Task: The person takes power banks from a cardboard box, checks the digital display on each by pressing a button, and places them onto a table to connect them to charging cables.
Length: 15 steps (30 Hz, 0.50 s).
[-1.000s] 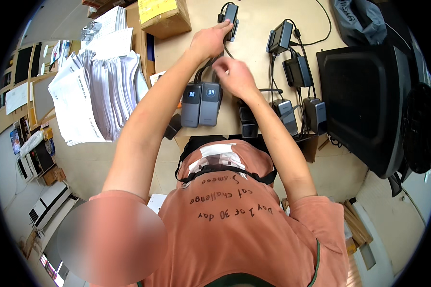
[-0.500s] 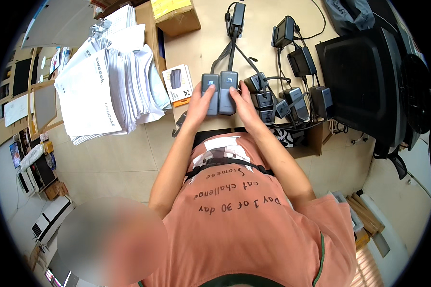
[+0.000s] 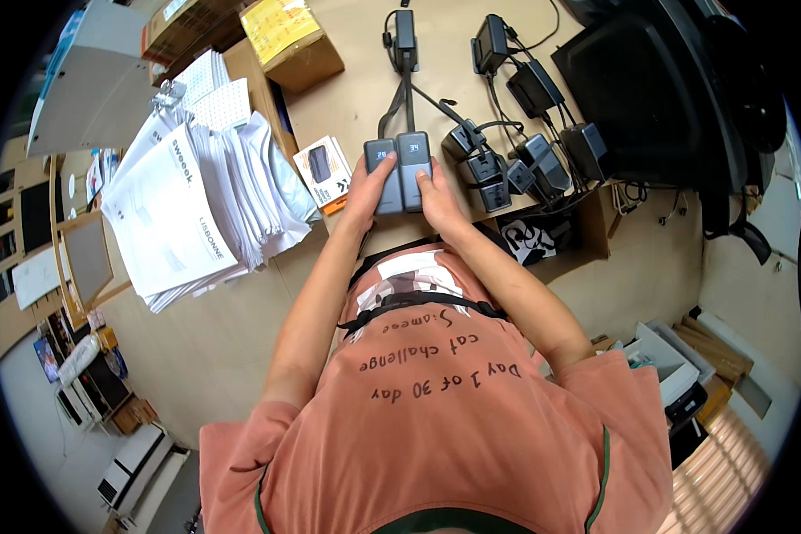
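Observation:
Two grey power banks with small lit number displays lie side by side close to the table's near edge. Around the outer side of the left power bank (image 3: pixel 390 194) my left hand (image 3: pixel 364 192) is closed, its thumb resting on the top face. The right power bank (image 3: pixel 412 162) is gripped by my right hand (image 3: pixel 440 198), thumb on its face near the outer edge. Dark cables run from their far ends to a black device (image 3: pixel 405 40) farther back. Left of my left hand lies a white box (image 3: pixel 323 166) with a dark device pictured on it.
Several black chargers and power banks with cables (image 3: pixel 485 169) cluster right of my hands. A large black case (image 3: pixel 632 98) stands beyond them. A thick paper stack (image 3: pixel 173 214) overhangs on the left, near a yellow-taped cardboard box (image 3: pixel 292 49). Below the table is an open cardboard box (image 3: pixel 587 233).
The whole view has shifted and turned slightly. My right thumb has slid lower on the right power bank, leaving more of its face showing. Both hands keep their hold.

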Each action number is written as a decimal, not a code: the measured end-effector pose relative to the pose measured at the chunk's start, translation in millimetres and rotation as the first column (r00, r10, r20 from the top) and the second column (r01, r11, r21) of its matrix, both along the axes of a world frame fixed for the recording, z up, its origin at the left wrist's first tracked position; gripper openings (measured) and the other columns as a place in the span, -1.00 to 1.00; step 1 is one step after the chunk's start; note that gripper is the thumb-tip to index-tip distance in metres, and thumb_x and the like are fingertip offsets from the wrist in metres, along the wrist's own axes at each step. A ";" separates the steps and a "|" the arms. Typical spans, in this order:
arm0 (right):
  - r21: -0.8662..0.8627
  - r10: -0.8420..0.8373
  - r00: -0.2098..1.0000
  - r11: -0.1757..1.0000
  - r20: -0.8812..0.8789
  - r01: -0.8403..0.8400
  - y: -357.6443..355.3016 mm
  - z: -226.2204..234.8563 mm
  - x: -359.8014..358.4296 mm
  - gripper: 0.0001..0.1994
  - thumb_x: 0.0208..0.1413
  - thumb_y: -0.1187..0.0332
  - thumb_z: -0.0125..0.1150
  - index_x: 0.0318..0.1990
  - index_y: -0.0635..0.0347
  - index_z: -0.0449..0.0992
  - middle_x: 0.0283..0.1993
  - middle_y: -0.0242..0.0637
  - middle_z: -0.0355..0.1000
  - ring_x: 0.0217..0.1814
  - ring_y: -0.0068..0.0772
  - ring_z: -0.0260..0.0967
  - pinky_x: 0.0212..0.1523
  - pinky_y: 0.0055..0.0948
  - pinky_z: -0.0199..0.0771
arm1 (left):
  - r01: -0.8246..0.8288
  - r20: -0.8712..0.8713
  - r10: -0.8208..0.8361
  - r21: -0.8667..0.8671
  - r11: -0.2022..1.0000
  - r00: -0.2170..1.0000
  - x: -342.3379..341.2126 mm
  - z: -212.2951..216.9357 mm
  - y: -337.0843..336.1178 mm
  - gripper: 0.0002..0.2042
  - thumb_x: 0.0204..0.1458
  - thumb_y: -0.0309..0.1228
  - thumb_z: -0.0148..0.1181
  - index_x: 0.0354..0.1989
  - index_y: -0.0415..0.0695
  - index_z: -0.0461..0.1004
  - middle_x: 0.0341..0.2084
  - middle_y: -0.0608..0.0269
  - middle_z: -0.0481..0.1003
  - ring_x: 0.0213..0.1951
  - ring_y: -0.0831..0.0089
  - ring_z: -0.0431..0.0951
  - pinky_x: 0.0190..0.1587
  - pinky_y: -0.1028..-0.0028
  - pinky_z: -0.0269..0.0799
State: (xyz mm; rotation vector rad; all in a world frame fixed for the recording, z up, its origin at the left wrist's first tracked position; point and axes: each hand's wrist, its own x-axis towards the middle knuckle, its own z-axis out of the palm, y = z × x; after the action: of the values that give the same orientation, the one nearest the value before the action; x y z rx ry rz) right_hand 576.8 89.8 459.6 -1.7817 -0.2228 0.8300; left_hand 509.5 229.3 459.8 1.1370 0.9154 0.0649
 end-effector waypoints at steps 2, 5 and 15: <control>-0.046 -0.004 0.998 0.999 0.060 0.006 -0.6 -2.8 -3.1 -0.45 0.36 0.26 -0.13 0.39 0.42 0.05 0.30 0.23 0.26 0.35 0.10 0.24 0.32 -0.22 0.19 | 0.040 -0.027 -0.037 0.101 0.994 0.999 1.9 6.0 -3.3 -0.48 0.12 -0.10 0.26 0.10 -0.25 0.40 -0.09 0.11 0.53 -0.05 0.35 0.53 0.03 0.41 0.41; -0.054 -0.012 1.000 0.998 0.000 0.012 -2.2 4.6 -4.1 -0.44 0.33 0.27 -0.11 0.37 0.44 0.07 0.30 0.26 0.25 0.36 0.14 0.22 0.33 -0.20 0.18 | 0.046 -0.024 -0.043 0.126 0.991 0.999 -0.7 9.6 -4.3 -0.47 0.06 -0.13 0.34 0.08 -0.26 0.41 -0.12 0.11 0.54 -0.10 0.36 0.55 -0.01 0.43 0.43; 0.070 0.036 0.961 0.996 0.274 -0.058 -34.2 41.0 12.9 -0.47 0.19 0.31 0.12 0.26 0.43 0.27 0.25 0.10 0.31 0.29 0.02 0.30 0.31 -0.24 0.23 | 0.095 -0.083 -0.079 0.213 0.972 0.993 -2.5 21.2 -3.1 -0.38 0.01 -0.17 0.38 0.13 -0.34 0.34 -0.04 0.00 0.49 0.00 0.25 0.51 0.11 0.36 0.38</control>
State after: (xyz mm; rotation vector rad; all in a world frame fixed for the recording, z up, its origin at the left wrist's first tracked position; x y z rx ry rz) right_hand 589.6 55.6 500.6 -1.8205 -0.4735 0.5978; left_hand 507.0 226.2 481.0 1.3893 0.9394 0.0520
